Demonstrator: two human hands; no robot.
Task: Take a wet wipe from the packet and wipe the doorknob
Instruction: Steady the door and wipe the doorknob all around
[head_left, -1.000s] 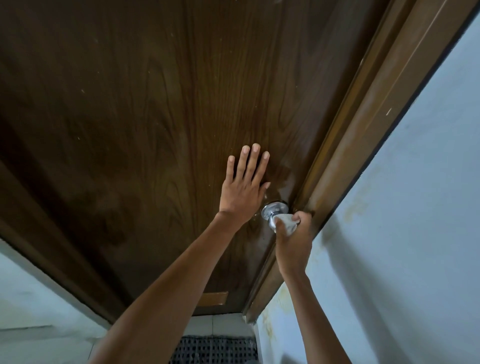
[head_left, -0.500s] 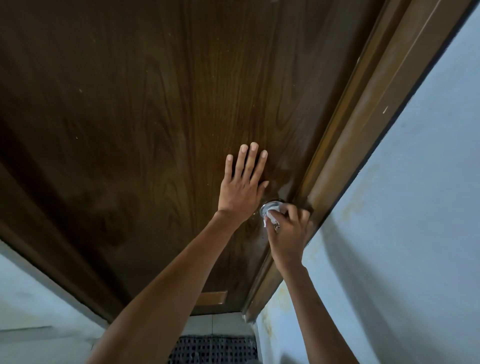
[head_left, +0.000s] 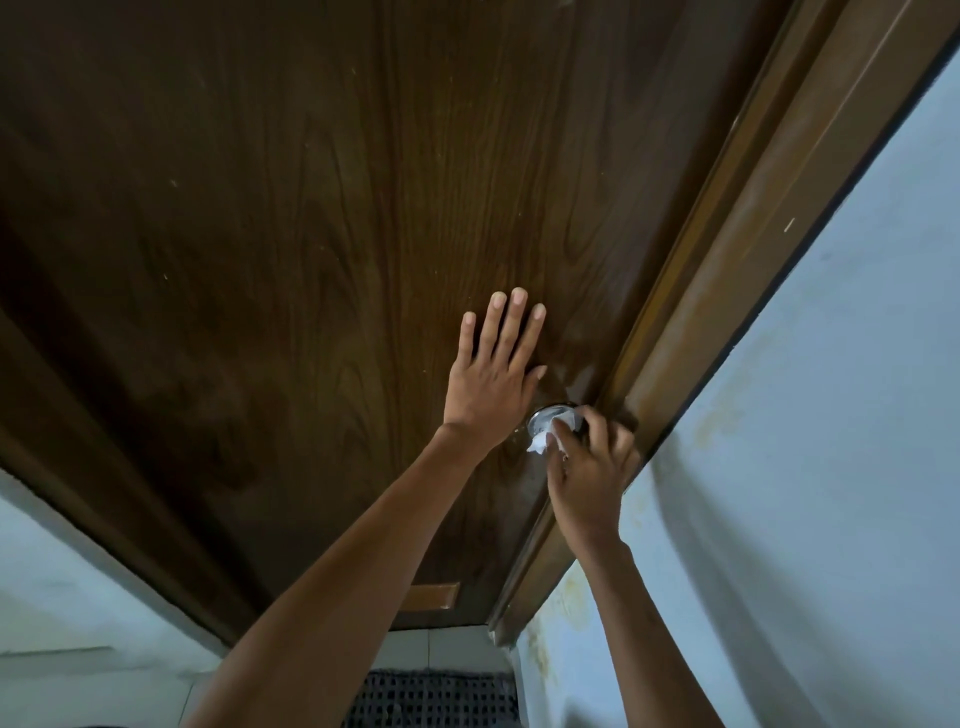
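Presently: your right hand (head_left: 589, 475) grips wet wipe (head_left: 543, 440) against doorknob (head_left: 550, 418) at the door (head_left: 311, 260) edge; left hand (head_left: 493, 374) flat, bracing. Work right round the knob, pressing evenly.

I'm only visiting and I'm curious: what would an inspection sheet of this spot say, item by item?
Surface: dark wood-grain door, with its frame on the right.
Job's things: metal doorknob, partly covered by a white wipe; packet not in view.
Clutter: nothing seen.
Hands: left hand lies flat on the door beside the doorknob, fingers straight; right hand holds the wipe against the doorknob, fingers curled.
Cables: nothing seen.
Surroundings: pale wall right of the frame; dark mesh mat on the floor below.
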